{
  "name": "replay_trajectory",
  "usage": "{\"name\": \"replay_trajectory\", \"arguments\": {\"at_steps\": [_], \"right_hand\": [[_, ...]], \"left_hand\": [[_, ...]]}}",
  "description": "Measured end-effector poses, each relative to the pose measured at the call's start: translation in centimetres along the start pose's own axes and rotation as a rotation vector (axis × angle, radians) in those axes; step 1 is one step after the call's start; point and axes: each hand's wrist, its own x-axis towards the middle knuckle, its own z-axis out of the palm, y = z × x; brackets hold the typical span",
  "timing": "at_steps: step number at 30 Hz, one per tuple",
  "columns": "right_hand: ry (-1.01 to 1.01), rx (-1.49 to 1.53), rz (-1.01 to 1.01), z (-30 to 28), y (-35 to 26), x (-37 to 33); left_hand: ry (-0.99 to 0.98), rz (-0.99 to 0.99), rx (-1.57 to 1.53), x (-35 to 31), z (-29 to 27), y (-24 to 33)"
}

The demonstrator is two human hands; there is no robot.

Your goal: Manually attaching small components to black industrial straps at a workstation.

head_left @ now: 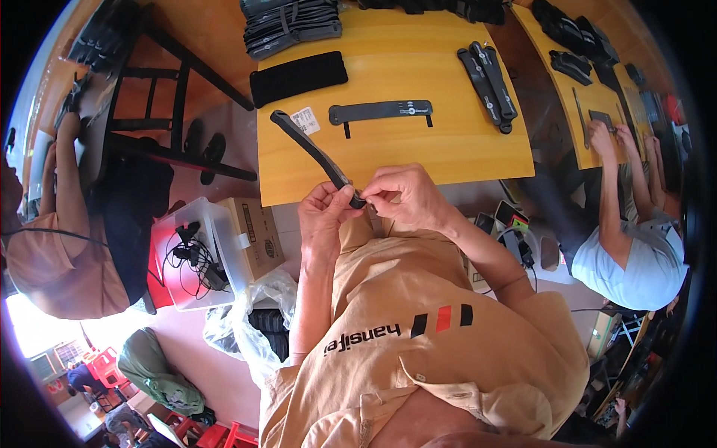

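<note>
My left hand (325,214) is closed on a long dark grey fabric strap (310,149) near its lower end. The rest of that strap slants up and left over the table edge. At the same lower end my right hand (407,196) is closed in a pinch, thumb and fingertips together by the strap; whether something small is between them is hidden. Beyond my hands, a flat dark grey band (381,112) with white print lies on the table, two short black tabs sticking out of its near edge. A white printed label sheet (305,119) sits beside the raised strap.
On the yellow table (418,160) are a black folded cloth (299,78), stacked dark bands (291,30) and several loose bands (488,86). Left below stand a clear bin (198,257) of black cables and a cardboard box (254,235). Co-workers sit at both sides.
</note>
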Motion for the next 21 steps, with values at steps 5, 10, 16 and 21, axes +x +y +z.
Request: {"name": "replay_trajectory", "arguments": {"at_steps": [5,10,16,21], "right_hand": [[0.059,-0.13,-0.065,0.4,-0.6,-0.2],[0.172,-0.436,-0.333,1.4,-1.0,-0.6],[0.042,-0.393,-0.2,0.8,-1.4,-0.3],[0.054,-0.053,0.004,1.0,-1.4,-0.3]], "left_hand": [[-0.002,0.004,-0.011,0.2,0.0,0.0],[0.011,0.035,0.014,0.2,0.2,0.4],[-0.029,0.03,0.037,0.1,-0.2,0.4],[-0.076,-0.02,-0.022,-0.5,-0.3,0.7]]}}
